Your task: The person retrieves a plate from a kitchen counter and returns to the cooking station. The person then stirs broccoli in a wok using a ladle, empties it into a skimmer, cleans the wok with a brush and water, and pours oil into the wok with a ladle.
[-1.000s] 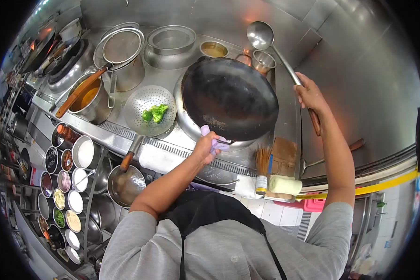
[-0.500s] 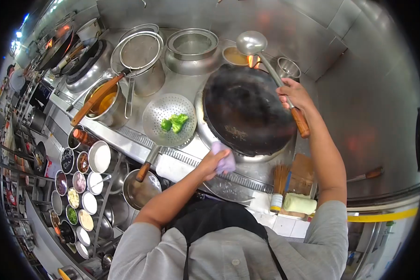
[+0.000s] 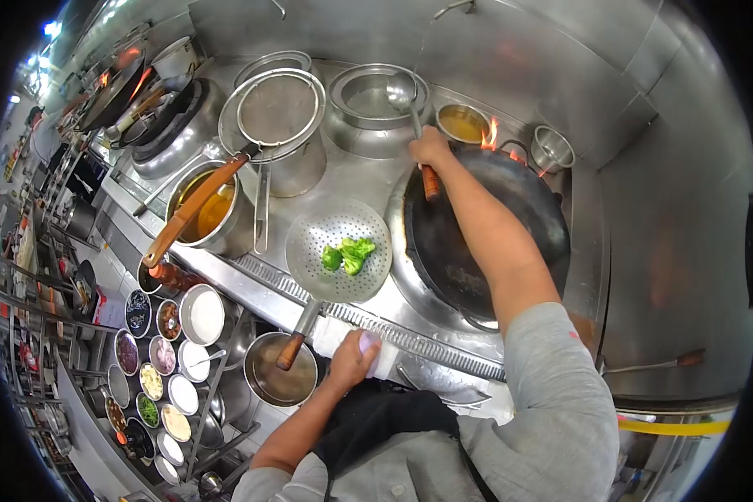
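Observation:
My right hand (image 3: 429, 147) is wrapped round the wood-tipped handle of a steel ladle (image 3: 401, 89), whose bowl is over the rim of the steel water pot (image 3: 343, 107). Beneath my right forearm lies the black wok (image 3: 460, 276) on the burner, with flames at its far edge. My left hand (image 3: 353, 360) is closed on a light purple cloth (image 3: 369, 341) beside a folded white cloth (image 3: 333, 336) at the counter's front edge. Green broccoli (image 3: 353, 253) sits in the perforated strainer (image 3: 302, 264) left of the wok.
A pot of orange-brown liquid (image 3: 216, 219) and a mesh sieve (image 3: 278, 107) stand at the left. Bowls of ingredients (image 3: 202, 315) fill a rack at lower left. A bowl of yellow liquid (image 3: 462, 125) and a small metal container (image 3: 552, 149) are behind the wok.
The ladle and my right hand have moved left from the wall side to the water pot. My left hand has drawn back from the wok's near edge with the purple cloth. The view has shifted.

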A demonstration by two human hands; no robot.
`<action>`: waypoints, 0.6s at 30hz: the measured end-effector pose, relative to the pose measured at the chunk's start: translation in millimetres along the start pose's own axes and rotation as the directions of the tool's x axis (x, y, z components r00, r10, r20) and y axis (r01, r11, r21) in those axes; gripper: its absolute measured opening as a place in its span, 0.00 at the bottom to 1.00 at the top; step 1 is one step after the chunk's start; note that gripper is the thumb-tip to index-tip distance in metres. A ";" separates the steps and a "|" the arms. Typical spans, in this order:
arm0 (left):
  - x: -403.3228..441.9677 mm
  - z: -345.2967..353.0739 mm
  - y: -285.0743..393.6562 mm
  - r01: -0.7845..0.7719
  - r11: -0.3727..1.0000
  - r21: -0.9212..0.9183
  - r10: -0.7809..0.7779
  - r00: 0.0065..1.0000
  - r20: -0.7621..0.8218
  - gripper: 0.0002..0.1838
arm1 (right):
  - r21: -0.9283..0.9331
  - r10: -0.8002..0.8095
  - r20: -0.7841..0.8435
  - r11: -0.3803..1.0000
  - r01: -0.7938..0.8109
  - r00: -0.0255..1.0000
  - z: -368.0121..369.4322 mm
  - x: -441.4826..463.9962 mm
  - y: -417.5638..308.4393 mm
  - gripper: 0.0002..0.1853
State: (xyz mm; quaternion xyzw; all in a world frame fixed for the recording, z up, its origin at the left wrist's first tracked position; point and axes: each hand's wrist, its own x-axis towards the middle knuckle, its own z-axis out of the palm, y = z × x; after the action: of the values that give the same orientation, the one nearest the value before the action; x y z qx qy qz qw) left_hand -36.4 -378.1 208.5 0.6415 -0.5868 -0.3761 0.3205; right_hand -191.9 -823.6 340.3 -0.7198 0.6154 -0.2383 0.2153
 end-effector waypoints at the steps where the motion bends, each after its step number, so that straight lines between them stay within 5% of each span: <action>1: -2.2 0.0 0.5 0.004 1.000 0.000 -0.004 1.000 -0.014 0.26 | 0.166 0.062 0.130 0.983 -0.084 0.990 4.9 4.6 -4.5 0.11; 3: -2.6 -1.4 1.2 0.004 1.000 -0.009 -0.004 1.000 -0.012 0.25 | 0.538 0.067 0.335 0.805 -0.249 0.940 8.2 8.8 -6.8 0.07; 5: 0.3 -6.1 6.8 -0.006 1.000 -0.005 0.006 1.000 -0.002 0.25 | 0.783 -0.089 0.580 0.335 -0.525 0.810 -7.8 10.4 -1.1 0.07; 6: 1.6 -5.9 6.1 -0.002 1.000 0.000 0.002 1.000 -0.001 0.24 | 0.758 -0.065 0.652 0.043 -0.651 0.755 -9.7 8.6 0.0 0.07; 12: -3.0 -5.4 11.5 -0.010 0.999 -0.038 0.010 1.000 -0.016 0.23 | 0.747 -0.154 0.649 -0.059 -0.663 0.745 -91.1 -67.2 18.0 0.06; 18: -1.6 7.7 -4.3 -0.029 0.998 -0.063 0.025 0.998 -0.060 0.22 | 0.792 -0.109 0.609 0.130 -0.596 0.786 -201.2 -205.2 45.7 0.06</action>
State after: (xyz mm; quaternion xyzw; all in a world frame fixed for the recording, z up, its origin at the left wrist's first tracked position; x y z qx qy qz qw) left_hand -40.9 -375.8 201.1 0.6337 -0.5733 -0.3711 0.3633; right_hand -376.5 -631.0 456.4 -0.3250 0.3442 -0.3209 0.8203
